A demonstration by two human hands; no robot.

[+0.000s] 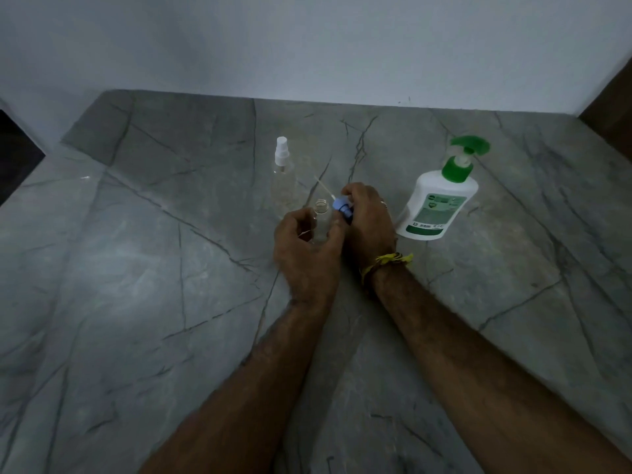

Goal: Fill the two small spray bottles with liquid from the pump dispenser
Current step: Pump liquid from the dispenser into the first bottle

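My left hand [304,248] grips a small clear spray bottle [321,217] whose threaded neck stands uncapped. Just right of that neck, my right hand [367,220] holds the bottle's blue spray cap [343,206], with its thin white dip tube [324,188] pointing up and to the left, outside the bottle. A second clear spray bottle [283,179] with a white spray cap stands upright behind my left hand. The white pump dispenser [439,203] with a green pump head stands to the right of my right hand, untouched.
Everything rests on a grey veined stone counter [154,268] that meets a pale wall at the back. A dark wooden edge [612,111] rises at the far right, and a dark gap [17,155] lies at the far left.
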